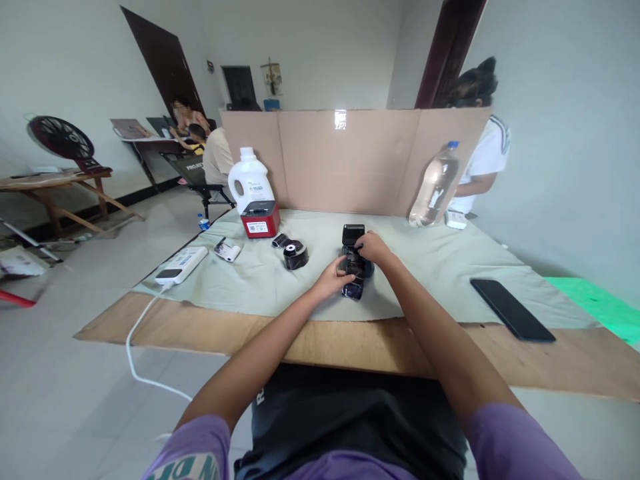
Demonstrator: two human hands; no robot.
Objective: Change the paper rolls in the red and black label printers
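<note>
A small black device (353, 267) with its lid up lies on the grey-green cloth (440, 267) in the middle of the table. My left hand (331, 276) grips its near left side. My right hand (373, 247) rests on its top right, fingers curled on it. A black tape roll (295, 255) lies just left of the device, with a smaller black piece (281, 241) beside it.
A red-and-white box (260, 219) and a white jug (249, 179) stand at the back left, a clear water bottle (435, 185) leans at the back right. A black phone (511, 309) lies right, a white power strip (181, 265) left. A cardboard screen (350, 160) backs the table; people sit beyond it.
</note>
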